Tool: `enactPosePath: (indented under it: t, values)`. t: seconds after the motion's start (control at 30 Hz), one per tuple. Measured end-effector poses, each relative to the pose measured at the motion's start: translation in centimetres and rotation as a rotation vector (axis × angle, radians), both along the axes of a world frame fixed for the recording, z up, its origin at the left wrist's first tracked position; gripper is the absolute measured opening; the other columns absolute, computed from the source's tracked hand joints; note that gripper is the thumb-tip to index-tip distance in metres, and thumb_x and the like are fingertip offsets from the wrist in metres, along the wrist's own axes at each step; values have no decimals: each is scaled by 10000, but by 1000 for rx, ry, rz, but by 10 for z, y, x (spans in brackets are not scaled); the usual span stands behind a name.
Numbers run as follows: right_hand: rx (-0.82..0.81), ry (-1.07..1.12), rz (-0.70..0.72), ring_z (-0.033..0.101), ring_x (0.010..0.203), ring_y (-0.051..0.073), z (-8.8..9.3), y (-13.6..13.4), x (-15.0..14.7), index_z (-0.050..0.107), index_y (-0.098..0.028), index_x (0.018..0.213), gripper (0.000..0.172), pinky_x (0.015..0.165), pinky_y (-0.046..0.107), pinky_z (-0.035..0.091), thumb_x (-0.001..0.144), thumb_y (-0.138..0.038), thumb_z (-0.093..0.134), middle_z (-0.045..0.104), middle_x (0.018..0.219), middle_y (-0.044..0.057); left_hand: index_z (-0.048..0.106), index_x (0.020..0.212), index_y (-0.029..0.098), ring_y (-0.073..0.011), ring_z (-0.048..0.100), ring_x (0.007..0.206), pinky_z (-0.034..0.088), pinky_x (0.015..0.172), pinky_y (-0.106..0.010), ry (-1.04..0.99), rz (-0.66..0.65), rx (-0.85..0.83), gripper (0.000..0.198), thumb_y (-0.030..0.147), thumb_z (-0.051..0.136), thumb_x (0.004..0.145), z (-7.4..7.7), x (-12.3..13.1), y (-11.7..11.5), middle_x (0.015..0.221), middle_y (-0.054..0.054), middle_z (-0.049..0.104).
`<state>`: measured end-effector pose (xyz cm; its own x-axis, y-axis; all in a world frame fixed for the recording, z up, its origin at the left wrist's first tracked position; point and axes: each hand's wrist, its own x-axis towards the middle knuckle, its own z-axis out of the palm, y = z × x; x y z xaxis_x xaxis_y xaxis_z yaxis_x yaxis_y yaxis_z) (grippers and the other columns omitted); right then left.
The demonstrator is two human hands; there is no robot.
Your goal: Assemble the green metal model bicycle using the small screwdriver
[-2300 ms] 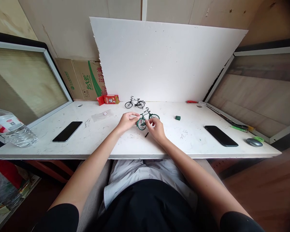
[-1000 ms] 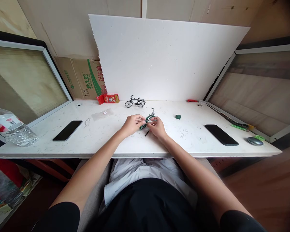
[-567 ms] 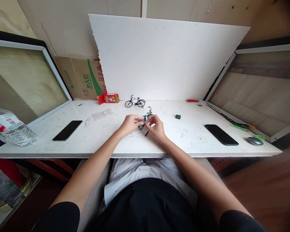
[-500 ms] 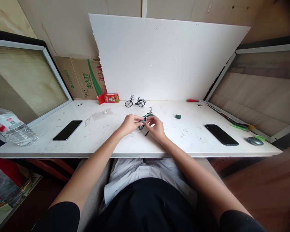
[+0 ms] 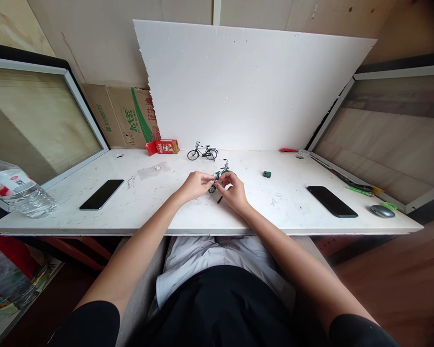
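Observation:
A small green model bicycle (image 5: 224, 168) stands on the white table between my hands, its handlebar away from me and one wheel near my fingers. My left hand (image 5: 196, 185) is closed in a pinch at its left side, the fingertips at the near end of the frame. My right hand (image 5: 234, 189) pinches at the same spot from the right, thumb and forefinger together. Whatever small part lies between the fingertips is hidden. Below the right hand shows a short thin black piece (image 5: 220, 199); I cannot tell whether it is held or lies on the table.
Behind stands a black model bicycle (image 5: 202, 153), with a red box (image 5: 167, 146) and a clear plastic bag (image 5: 154, 170) left of it. A green block (image 5: 266, 174) lies right. Phones (image 5: 101, 194) (image 5: 332, 201), a water bottle (image 5: 20, 190) and a mouse (image 5: 382, 211) sit outward.
Both hands stay almost where they were, with only a slight shift of the fingers at the green model bicycle. Nothing else has visibly moved.

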<state>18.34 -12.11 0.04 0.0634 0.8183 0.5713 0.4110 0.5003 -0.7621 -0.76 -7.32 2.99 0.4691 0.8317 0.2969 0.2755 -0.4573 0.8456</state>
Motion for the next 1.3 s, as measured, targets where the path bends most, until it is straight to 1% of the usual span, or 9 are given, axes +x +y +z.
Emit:
enactPosePath:
  t: [0.2, 0.47, 0.6, 0.8, 0.93, 1.07, 1.2, 1.3]
  values:
    - [1, -24, -15, 666, 803, 203, 3, -2, -1, 592, -263, 958, 193, 718, 347, 529, 896, -396, 718, 744, 952, 39, 839, 1208, 170, -330, 770, 1220, 614, 1102, -457, -9, -8, -13, 347, 232, 764, 875, 2, 0, -1, 1298, -116, 792]
    - [2, -19, -12, 659, 795, 198, 3, -2, -1, 573, -262, 919, 206, 726, 345, 525, 904, -404, 722, 706, 935, 32, 833, 1228, 151, -324, 778, 1205, 621, 1095, -458, 0, -11, -6, 363, 219, 729, 886, 2, -1, -1, 1296, -125, 790]
    - [-4, -19, -15, 647, 786, 198, 2, -3, -1, 543, -263, 896, 247, 721, 345, 524, 908, -435, 719, 675, 915, 29, 842, 1213, 164, -327, 781, 1194, 615, 1111, -474, -11, -35, -3, 360, 250, 753, 875, -2, -2, 2, 1279, -116, 797]
    - [24, 26, 8, 630, 773, 197, -2, 1, 1, 520, -262, 868, 268, 724, 343, 517, 903, -414, 739, 623, 864, 12, 836, 1235, 176, -335, 772, 1220, 600, 1143, -502, -38, -81, -17, 383, 276, 787, 869, -8, -3, 8, 1300, -118, 789]
    - [21, 20, 1, 619, 760, 195, -3, 2, 2, 519, -262, 864, 287, 727, 347, 518, 902, -437, 742, 624, 857, 12, 829, 1246, 163, -329, 764, 1239, 585, 1166, -501, -47, -95, -42, 386, 266, 780, 878, -8, -3, 9, 1311, -127, 781]
    - [-11, -16, -17, 611, 752, 193, -2, 1, 1, 517, -263, 839, 286, 726, 346, 526, 892, -442, 733, 642, 858, 17, 825, 1251, 161, -326, 764, 1239, 581, 1168, -508, -32, -89, -29, 378, 259, 761, 891, -9, -3, 11, 1314, -128, 780]
    - [-32, -22, 0, 624, 745, 195, -1, 0, 0, 520, -262, 825, 252, 717, 346, 523, 895, -404, 714, 674, 860, 19, 837, 1224, 175, -323, 770, 1224, 591, 1154, -492, -33, -80, -26, 360, 250, 768, 878, -9, -3, 10, 1293, -112, 794]
    - [-6, -9, 20, 625, 736, 188, -1, 1, 0, 542, -258, 840, 211, 722, 345, 519, 904, -372, 708, 676, 867, 16, 841, 1209, 167, -320, 773, 1215, 604, 1132, -471, -36, -59, -24, 349, 256, 769, 879, -8, -1, 8, 1289, -114, 798]
